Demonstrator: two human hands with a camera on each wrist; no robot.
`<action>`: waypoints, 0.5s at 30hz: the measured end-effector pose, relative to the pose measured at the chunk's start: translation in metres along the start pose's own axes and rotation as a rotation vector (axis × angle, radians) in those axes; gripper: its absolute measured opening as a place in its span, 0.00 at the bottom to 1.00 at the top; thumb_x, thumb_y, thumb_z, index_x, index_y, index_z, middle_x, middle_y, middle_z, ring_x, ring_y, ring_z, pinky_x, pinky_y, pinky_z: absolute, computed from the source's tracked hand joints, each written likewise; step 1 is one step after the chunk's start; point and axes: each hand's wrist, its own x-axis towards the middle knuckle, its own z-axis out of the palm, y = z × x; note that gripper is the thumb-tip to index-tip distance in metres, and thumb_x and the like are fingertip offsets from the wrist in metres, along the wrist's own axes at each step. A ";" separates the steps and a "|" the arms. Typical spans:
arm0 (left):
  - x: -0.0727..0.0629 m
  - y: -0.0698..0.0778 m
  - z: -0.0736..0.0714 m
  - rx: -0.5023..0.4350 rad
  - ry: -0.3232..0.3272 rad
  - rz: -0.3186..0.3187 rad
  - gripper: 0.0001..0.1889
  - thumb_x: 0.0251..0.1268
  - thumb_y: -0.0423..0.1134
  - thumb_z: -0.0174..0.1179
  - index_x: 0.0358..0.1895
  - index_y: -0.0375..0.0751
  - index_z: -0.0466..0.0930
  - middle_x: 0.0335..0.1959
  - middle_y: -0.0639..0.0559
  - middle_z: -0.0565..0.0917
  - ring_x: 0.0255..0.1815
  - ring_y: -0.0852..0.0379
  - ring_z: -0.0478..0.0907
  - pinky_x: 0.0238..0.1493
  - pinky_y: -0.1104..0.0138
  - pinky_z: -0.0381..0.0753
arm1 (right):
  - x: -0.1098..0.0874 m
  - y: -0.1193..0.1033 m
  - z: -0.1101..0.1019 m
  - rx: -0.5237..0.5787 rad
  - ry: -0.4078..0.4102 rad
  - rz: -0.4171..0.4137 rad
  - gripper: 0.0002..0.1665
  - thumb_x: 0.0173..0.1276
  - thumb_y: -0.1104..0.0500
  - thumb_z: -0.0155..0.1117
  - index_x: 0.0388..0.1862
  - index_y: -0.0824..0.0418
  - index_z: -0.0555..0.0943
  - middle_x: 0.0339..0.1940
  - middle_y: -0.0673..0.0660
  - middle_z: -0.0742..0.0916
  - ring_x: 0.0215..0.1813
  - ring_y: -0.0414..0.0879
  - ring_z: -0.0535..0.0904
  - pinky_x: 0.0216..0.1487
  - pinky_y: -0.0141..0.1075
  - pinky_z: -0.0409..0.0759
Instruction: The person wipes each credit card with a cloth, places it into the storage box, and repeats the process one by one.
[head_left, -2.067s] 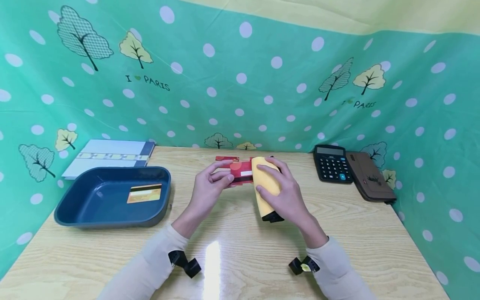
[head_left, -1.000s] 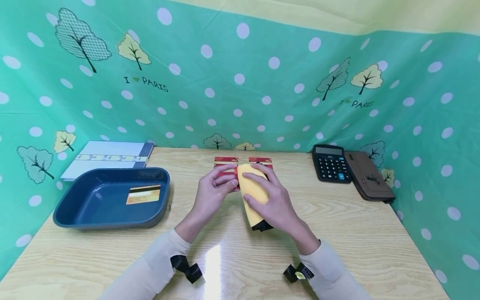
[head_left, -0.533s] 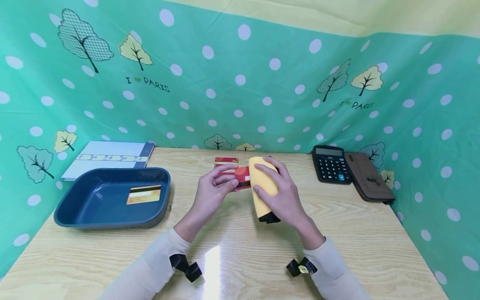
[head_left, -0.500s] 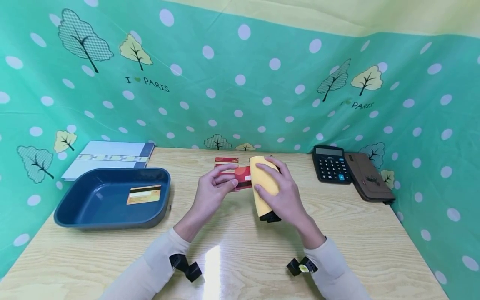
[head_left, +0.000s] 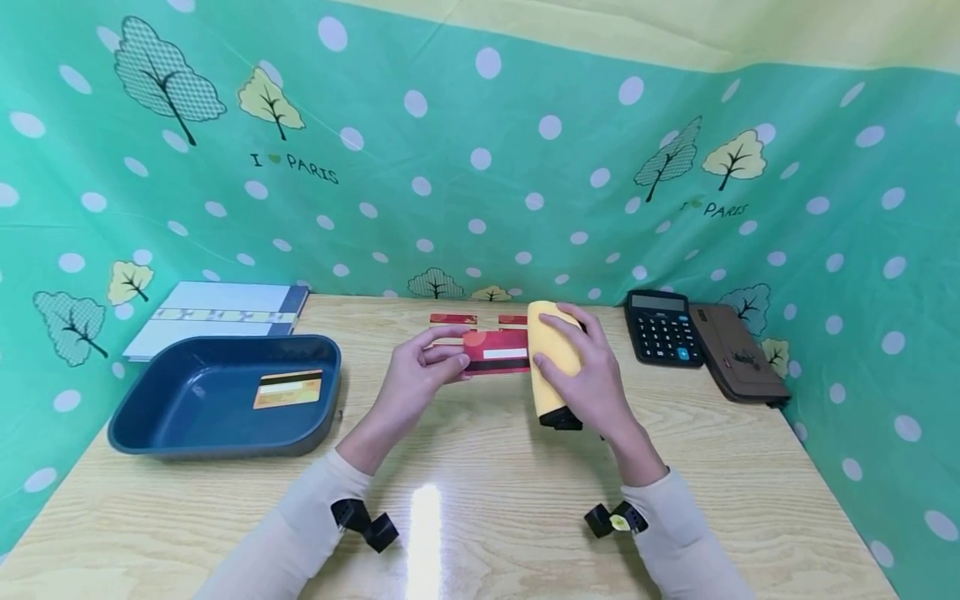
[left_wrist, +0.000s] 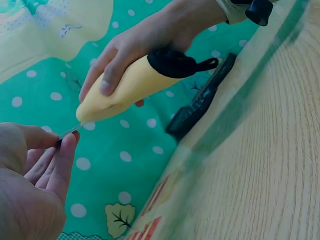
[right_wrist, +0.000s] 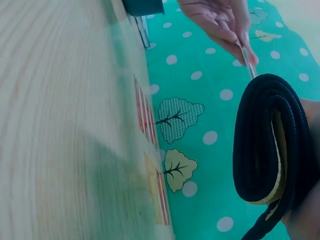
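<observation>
Left hand (head_left: 415, 371), frame center, thumb and fingers clamped on one end of a red card (head_left: 497, 352). Right hand (head_left: 588, 371), just right of center, fingers curled round a yellow roll (head_left: 553, 347) with black ends; the left-wrist view shows a black loop at one end, the right-wrist view shows its layers wound up. Card is held up between the hands, white strip and dark stripe facing the viewer, far end meeting the roll's side. Light sleeves at bottom of frame, each with a black device (head_left: 381, 533) at the wrist. Wood-grain table (head_left: 495, 467) below. Left side: blue tray (head_left: 202, 417), gold card (head_left: 288, 389) lying in its right part, dark stripe up. Beyond the hands, near the table's back edge: red cards (head_left: 453, 318) in two groups, partly hidden. Right side: black calculator (head_left: 664, 328), brown case (head_left: 738, 354) just beside it. Back left: pale notebook (head_left: 217, 308) behind tray. Farthest: green dotted curtain (head_left: 480, 192) with printed trees, filling upper frame.
</observation>
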 end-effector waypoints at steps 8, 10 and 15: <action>0.001 0.004 -0.003 0.010 0.023 -0.022 0.23 0.71 0.28 0.63 0.67 0.42 0.78 0.46 0.45 0.91 0.43 0.59 0.89 0.53 0.63 0.91 | 0.003 0.005 -0.006 0.002 0.024 0.015 0.32 0.65 0.61 0.76 0.68 0.50 0.81 0.76 0.52 0.73 0.70 0.53 0.73 0.55 0.44 0.77; 0.000 0.007 -0.005 0.018 0.027 -0.022 0.23 0.72 0.28 0.62 0.68 0.43 0.77 0.47 0.46 0.91 0.44 0.59 0.89 0.53 0.63 0.91 | 0.003 0.006 -0.006 0.004 0.023 0.020 0.32 0.65 0.61 0.75 0.68 0.50 0.81 0.76 0.52 0.72 0.70 0.54 0.73 0.56 0.44 0.77; -0.002 0.016 -0.012 0.020 0.026 -0.012 0.24 0.73 0.29 0.62 0.69 0.45 0.77 0.46 0.50 0.91 0.45 0.60 0.89 0.54 0.64 0.90 | 0.003 0.007 -0.007 0.000 0.016 0.022 0.31 0.66 0.60 0.75 0.69 0.50 0.80 0.77 0.53 0.72 0.69 0.54 0.74 0.54 0.44 0.77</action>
